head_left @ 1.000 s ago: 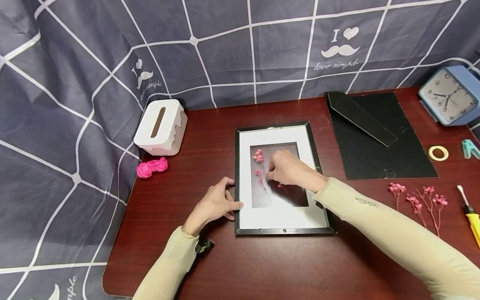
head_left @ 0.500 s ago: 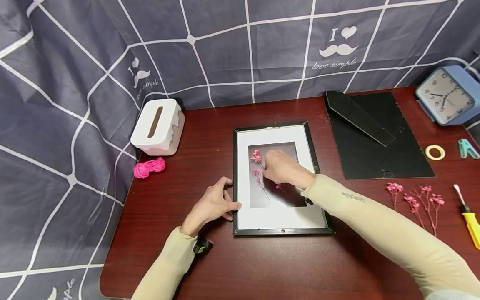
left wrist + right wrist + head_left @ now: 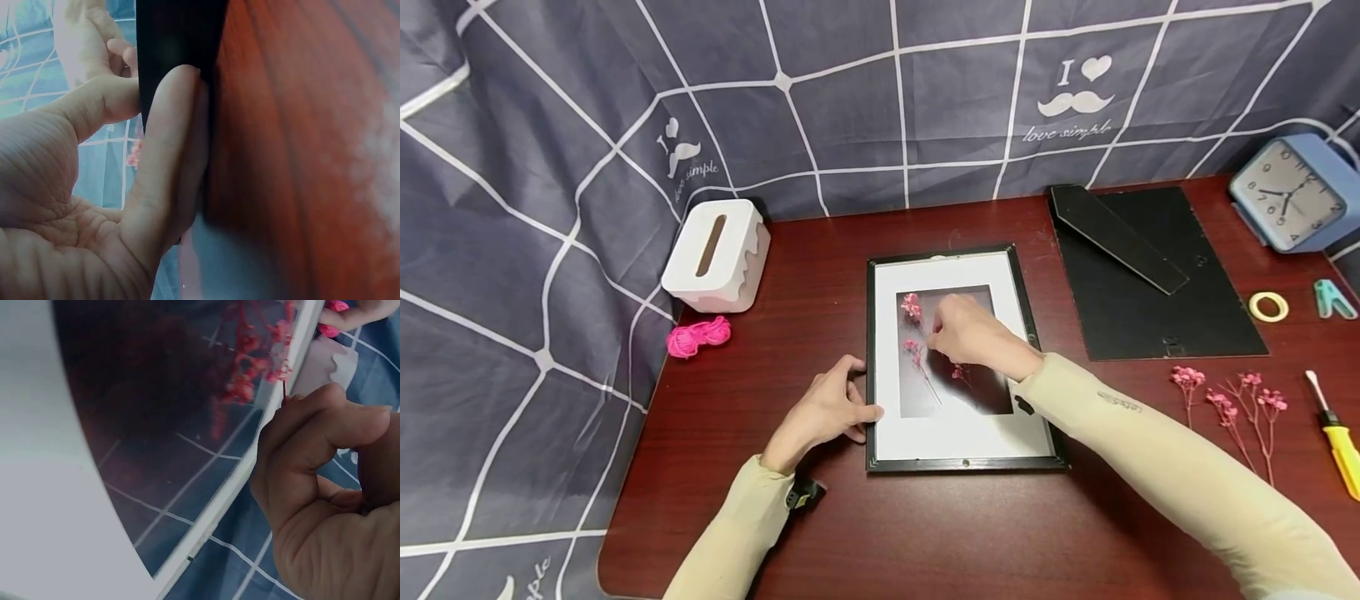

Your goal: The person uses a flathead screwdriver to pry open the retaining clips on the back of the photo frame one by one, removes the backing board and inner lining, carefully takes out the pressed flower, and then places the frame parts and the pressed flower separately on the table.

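A black picture frame (image 3: 966, 464) with a white mat (image 3: 925, 439) lies on the dark red table. My left hand (image 3: 827, 408) grips its left side, thumb on the border and fingers along the outer edge (image 3: 178, 37). Over the mat's window, my right hand (image 3: 967, 333) pinches the thin stem of a pink dried flower sprig (image 3: 912, 308); in the right wrist view the stem (image 3: 284, 392) enters between the fingertips. A second sprig (image 3: 915, 357) lies in the window just below. Another pink sprig (image 3: 959, 372) is partly hidden by the right hand.
Right of the frame lies a black backing board (image 3: 1157, 317) with a stand leg. Farther right are a blue clock (image 3: 1292, 196), a tape roll (image 3: 1268, 307), a teal clip (image 3: 1334, 298), several loose sprigs (image 3: 1251, 400) and a yellow screwdriver (image 3: 1341, 450). A tissue box (image 3: 715, 258) and pink yarn (image 3: 698, 336) stand left.
My right hand shifts slightly over the window, and the upper sprig's flower head moves a little up. My left hand stays on the picture frame's edge.
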Tool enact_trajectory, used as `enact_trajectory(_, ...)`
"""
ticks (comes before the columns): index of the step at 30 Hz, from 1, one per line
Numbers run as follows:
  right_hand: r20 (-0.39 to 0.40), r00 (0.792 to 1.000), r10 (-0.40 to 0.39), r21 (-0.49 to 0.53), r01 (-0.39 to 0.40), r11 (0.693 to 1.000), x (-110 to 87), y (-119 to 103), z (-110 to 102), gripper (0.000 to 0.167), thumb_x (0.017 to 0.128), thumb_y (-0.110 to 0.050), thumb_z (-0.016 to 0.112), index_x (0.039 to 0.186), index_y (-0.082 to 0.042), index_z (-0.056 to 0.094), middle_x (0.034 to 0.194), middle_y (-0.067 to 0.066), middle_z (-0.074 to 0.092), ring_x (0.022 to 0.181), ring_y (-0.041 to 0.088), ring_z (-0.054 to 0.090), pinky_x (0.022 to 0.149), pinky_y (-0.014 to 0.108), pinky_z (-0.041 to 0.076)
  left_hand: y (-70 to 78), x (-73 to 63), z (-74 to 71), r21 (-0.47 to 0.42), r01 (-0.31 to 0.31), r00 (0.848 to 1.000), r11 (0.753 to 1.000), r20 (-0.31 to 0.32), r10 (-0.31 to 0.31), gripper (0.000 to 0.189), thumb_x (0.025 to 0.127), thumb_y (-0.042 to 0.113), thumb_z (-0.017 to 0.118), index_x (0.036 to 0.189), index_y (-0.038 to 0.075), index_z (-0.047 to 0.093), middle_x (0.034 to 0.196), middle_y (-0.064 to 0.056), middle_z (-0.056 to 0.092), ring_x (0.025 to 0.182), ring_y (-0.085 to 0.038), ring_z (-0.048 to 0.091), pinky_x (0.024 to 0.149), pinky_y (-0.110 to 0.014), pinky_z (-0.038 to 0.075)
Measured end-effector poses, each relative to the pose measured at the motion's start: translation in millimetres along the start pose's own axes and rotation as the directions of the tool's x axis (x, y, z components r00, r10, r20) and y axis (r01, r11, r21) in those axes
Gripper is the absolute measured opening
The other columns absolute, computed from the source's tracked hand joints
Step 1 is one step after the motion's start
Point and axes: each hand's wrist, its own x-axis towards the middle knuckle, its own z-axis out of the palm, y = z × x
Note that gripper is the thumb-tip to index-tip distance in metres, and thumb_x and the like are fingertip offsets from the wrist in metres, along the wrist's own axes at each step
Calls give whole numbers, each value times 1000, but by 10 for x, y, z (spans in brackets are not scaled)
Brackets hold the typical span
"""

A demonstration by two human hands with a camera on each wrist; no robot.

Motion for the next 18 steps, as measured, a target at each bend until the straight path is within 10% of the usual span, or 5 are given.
enact_trajectory(18, -270, 962, 39, -7, -43, 999, -836, 108, -267, 18, 99, -13, 67, 83, -9, 76, 64, -1, 61, 62, 14, 51, 57, 27, 38, -2, -12, 11, -4, -18, 1000, 1000, 15, 18, 74, 89, 5, 85, 152, 4, 45, 84, -10, 65, 56, -19, 73, 59, -39, 70)
